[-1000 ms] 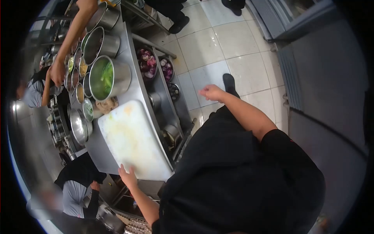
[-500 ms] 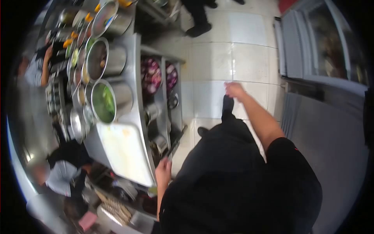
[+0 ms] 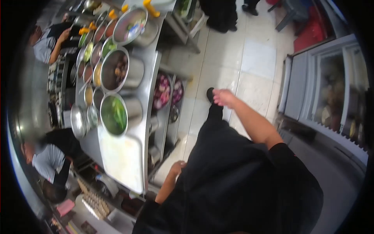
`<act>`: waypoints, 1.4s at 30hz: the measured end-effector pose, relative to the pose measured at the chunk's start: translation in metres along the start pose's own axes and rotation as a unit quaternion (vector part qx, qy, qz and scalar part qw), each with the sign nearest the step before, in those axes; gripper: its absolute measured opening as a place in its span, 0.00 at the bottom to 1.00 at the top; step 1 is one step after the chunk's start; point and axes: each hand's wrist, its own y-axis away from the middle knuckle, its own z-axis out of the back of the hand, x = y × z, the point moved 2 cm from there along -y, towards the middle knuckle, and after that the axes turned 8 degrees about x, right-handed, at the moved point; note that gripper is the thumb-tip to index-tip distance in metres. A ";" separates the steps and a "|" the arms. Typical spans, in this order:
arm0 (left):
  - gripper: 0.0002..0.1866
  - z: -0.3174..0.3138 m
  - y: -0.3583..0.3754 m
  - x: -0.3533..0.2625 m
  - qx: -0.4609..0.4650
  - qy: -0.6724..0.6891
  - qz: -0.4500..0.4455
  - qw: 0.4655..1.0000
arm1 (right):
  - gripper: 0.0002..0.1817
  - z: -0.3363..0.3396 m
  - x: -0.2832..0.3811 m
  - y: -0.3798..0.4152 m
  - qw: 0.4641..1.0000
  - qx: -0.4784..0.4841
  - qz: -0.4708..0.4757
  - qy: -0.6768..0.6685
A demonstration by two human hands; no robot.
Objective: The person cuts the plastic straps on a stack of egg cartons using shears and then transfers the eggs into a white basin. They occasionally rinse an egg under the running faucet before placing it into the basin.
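The right hand (image 3: pixel 224 97) hangs half-open and empty; the left hand (image 3: pixel 178 168) curls loosely, around what, if anything, I cannot tell, and could rap the steel counter (image 3: pixel 90 145) if steps stray toward the white cutting board (image 3: pixel 122 162) at its nine o'clock

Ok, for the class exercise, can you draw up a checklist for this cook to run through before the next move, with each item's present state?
1. Board lying flat on the counter: ok.
2. A hand on the board: not ok; both hands are away from it.
3. Right hand free: ok; nothing shows in it.
4. Left hand free: cannot tell; its palm is hidden.
5. Greens pot upright beside the board: ok.
6. Cabinet contents identified: cannot tell; they are blurred.
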 end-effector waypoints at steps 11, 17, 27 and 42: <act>0.17 0.240 -0.399 -0.160 0.033 0.268 0.154 0.951 | 0.28 0.161 0.137 -0.047 0.993 -0.101 -0.001 -0.066; 0.20 0.401 -0.539 -0.317 -0.129 0.493 0.069 0.858 | 0.16 0.340 0.074 -0.055 0.914 -0.338 0.024 -0.224; 0.22 0.524 -0.792 -0.193 -0.331 0.794 -0.177 0.478 | 0.14 0.473 -0.038 0.001 0.925 -0.273 -0.248 -0.095; 0.19 0.478 -0.844 -0.296 -0.299 0.912 -0.109 0.258 | 0.22 0.554 0.090 -0.018 0.932 -0.269 -0.202 0.131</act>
